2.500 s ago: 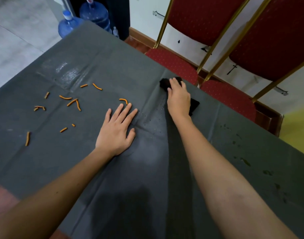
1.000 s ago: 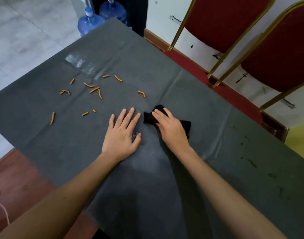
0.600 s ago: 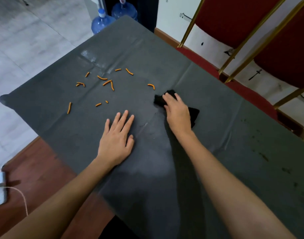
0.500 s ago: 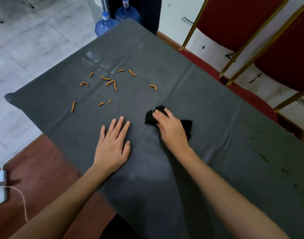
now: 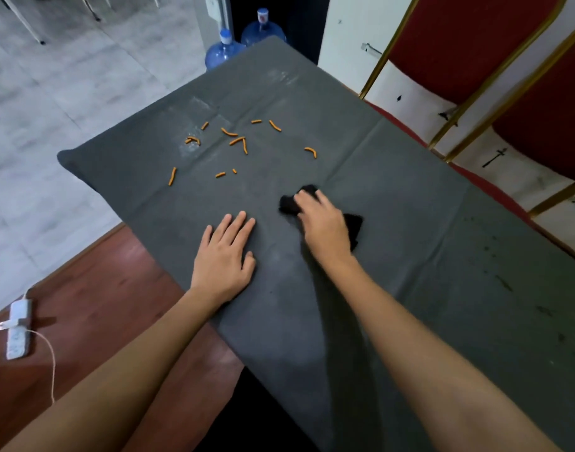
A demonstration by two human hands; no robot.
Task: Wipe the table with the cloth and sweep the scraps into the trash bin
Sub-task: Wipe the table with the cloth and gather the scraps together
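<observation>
Left hand [image 5: 224, 256] lay flat, fingers spread, palm down on the grey table [image 5: 410, 197]. Right hand [image 5: 325, 228] pressed down on the black cloth [image 5: 353, 223], fingers over it. Orange scraps [image 5: 237, 141] lay scattered at 11 o'clock from the cloth, apart from both hands.

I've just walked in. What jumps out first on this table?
Probably the orange scraps, scattered bright against the grey tablecloth toward its far left. Nearer, the right hand presses a black cloth onto the table while the left hand lies flat beside it. Two red chairs stand along the right edge.
</observation>
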